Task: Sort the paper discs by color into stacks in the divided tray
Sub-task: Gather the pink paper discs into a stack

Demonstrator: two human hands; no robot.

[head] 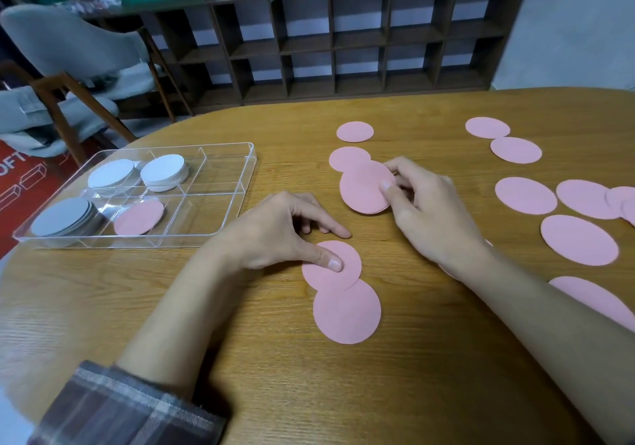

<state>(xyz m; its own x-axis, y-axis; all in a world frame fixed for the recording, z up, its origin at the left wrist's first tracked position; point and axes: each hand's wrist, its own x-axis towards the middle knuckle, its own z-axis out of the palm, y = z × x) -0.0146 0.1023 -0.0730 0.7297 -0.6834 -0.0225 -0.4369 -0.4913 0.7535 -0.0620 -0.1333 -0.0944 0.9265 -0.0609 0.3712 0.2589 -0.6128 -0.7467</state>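
Note:
A clear divided tray (237,183) lies at the left of the wooden table. It holds three stacks of white or grey discs (164,171) and a pink disc (139,217) in a front compartment. My right hand (426,204) pinches a small stack of pink discs (362,188), tilted up off the table. My left hand (285,235) presses its thumb on a pink disc (338,274) that overlaps another pink disc (347,314). Several more pink discs (525,195) lie scattered to the right and behind.
A grey chair with wooden legs (68,49) stands beyond the table's left end. A dark wooden shelf unit (343,42) runs along the back wall. The table's edge (240,111) curves behind the tray.

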